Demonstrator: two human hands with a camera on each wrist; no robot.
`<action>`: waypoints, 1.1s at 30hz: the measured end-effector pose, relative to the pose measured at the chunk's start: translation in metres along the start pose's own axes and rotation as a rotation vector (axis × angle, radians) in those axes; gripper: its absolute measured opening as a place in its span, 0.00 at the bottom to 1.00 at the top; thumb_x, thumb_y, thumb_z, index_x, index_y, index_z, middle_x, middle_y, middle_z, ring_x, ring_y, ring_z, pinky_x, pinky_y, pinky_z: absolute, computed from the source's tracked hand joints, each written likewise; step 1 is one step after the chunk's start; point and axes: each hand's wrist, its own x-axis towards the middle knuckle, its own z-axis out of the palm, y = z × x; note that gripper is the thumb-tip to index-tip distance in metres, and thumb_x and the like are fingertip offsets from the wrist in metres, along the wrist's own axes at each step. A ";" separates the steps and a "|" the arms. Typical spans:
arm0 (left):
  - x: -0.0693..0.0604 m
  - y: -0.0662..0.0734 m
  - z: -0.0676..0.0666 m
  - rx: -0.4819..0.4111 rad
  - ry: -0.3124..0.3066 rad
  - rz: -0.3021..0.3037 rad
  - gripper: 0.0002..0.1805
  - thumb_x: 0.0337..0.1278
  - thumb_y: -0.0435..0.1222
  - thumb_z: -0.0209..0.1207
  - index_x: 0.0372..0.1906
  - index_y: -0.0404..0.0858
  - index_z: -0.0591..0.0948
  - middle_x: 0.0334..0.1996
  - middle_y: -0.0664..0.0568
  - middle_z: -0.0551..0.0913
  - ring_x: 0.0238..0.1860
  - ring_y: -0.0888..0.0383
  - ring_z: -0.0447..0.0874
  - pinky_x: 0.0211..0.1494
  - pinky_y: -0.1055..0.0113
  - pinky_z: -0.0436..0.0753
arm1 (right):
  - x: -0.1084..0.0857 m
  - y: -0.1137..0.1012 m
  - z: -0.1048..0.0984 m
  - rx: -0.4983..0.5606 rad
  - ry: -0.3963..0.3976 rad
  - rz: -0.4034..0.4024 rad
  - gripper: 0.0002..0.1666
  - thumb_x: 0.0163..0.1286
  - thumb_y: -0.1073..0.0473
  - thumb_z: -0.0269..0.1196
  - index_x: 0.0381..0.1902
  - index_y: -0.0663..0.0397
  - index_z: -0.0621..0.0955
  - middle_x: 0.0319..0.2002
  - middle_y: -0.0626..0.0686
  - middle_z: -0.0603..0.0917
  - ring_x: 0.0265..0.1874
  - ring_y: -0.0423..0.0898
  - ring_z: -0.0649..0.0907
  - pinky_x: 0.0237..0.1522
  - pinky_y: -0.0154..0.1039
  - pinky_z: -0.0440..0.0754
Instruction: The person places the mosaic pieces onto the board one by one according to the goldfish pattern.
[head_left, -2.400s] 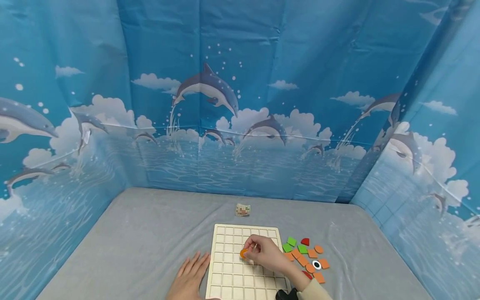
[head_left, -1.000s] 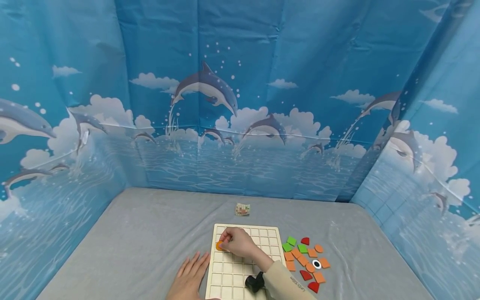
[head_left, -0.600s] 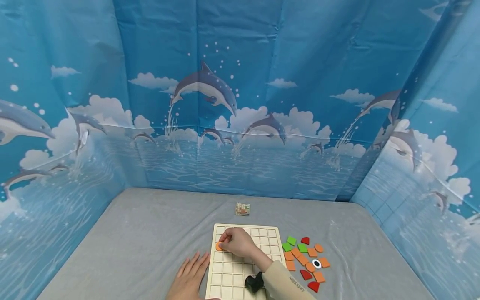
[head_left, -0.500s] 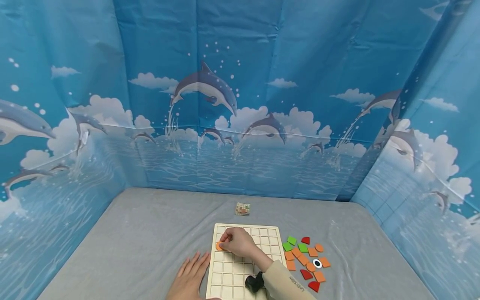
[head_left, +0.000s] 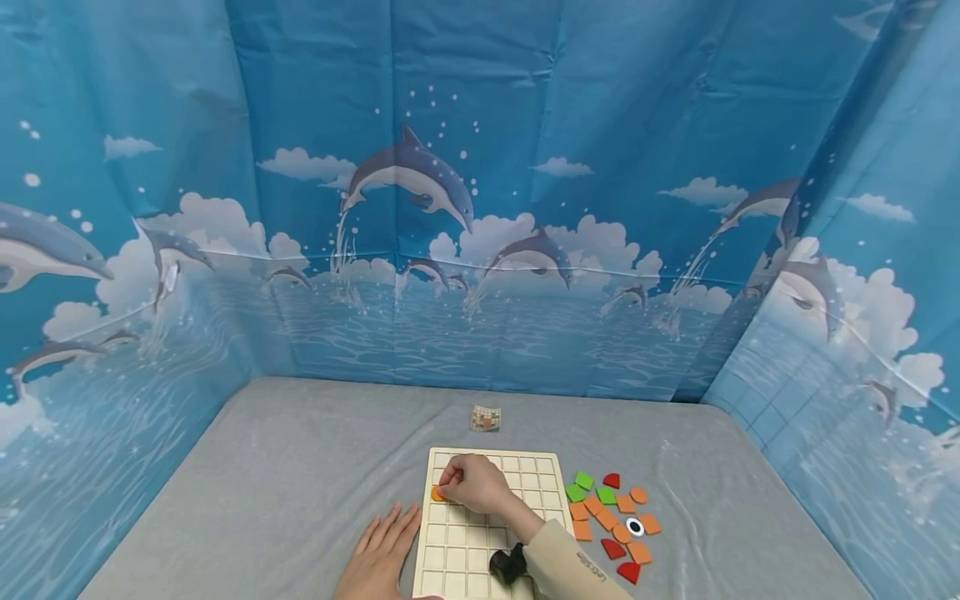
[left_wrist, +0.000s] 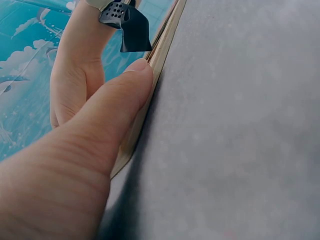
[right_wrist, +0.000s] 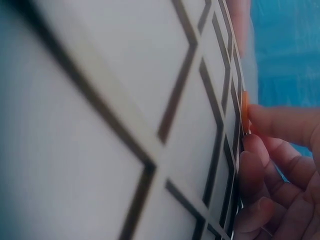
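A pale wooden grid board (head_left: 455,557) lies on the grey cloth. Near its far left corner, the right hand (head_left: 480,486) pinches a round orange piece (head_left: 437,493) at a cell in the leftmost column. The right wrist view shows thumb and fingertips against the orange piece (right_wrist: 245,111) at the board's surface, the other fingers curled. Beside the board's left edge the left hand (head_left: 381,554) lies flat with fingers spread. In the left wrist view its thumb rests against the side of the board (left_wrist: 161,50). The right hand hides several cells.
Right of the board lie loose orange pieces (head_left: 606,520), green pieces (head_left: 584,480), red pieces (head_left: 612,549) and a white ring piece with a black centre (head_left: 634,527). A small patterned card (head_left: 486,418) lies beyond the board. A blue dolphin curtain (head_left: 480,333) surrounds the table.
Since the earliest frame the right hand has carried the round orange piece left from the board's middle to the leftmost column. Over the last half second it hardly moves. The left hand stays put.
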 end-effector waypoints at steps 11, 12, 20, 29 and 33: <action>0.000 0.000 0.001 0.042 0.033 0.017 0.56 0.44 0.74 0.50 0.70 0.36 0.64 0.68 0.48 0.64 0.68 0.47 0.58 0.62 0.76 0.24 | -0.009 0.008 -0.014 0.078 -0.015 -0.021 0.04 0.64 0.56 0.65 0.30 0.48 0.82 0.22 0.42 0.76 0.16 0.37 0.72 0.20 0.34 0.70; 0.000 -0.001 0.001 0.041 0.031 0.018 0.56 0.44 0.74 0.50 0.70 0.36 0.64 0.68 0.48 0.64 0.68 0.47 0.58 0.62 0.76 0.23 | -0.011 0.009 -0.017 0.087 -0.013 -0.023 0.04 0.64 0.56 0.64 0.30 0.49 0.82 0.22 0.42 0.76 0.16 0.37 0.71 0.20 0.33 0.70; 0.000 -0.001 0.001 0.037 0.031 0.020 0.58 0.42 0.75 0.50 0.70 0.35 0.64 0.68 0.47 0.65 0.68 0.46 0.58 0.66 0.63 0.40 | -0.026 0.029 -0.042 0.094 0.035 -0.009 0.06 0.67 0.53 0.62 0.33 0.47 0.83 0.24 0.42 0.76 0.17 0.38 0.70 0.17 0.34 0.68; -0.001 0.000 0.001 -0.010 0.030 0.013 0.55 0.45 0.72 0.52 0.70 0.36 0.64 0.69 0.47 0.63 0.68 0.46 0.57 0.66 0.64 0.40 | -0.049 0.056 -0.070 0.097 0.143 0.023 0.06 0.68 0.55 0.62 0.34 0.50 0.82 0.26 0.43 0.78 0.19 0.40 0.73 0.20 0.36 0.73; -0.001 0.000 0.002 -0.007 0.030 0.020 0.56 0.44 0.73 0.52 0.70 0.36 0.64 0.69 0.47 0.63 0.68 0.45 0.57 0.64 0.73 0.29 | -0.064 0.064 -0.086 0.114 0.168 0.097 0.07 0.68 0.54 0.62 0.35 0.51 0.82 0.28 0.45 0.79 0.21 0.43 0.75 0.21 0.37 0.74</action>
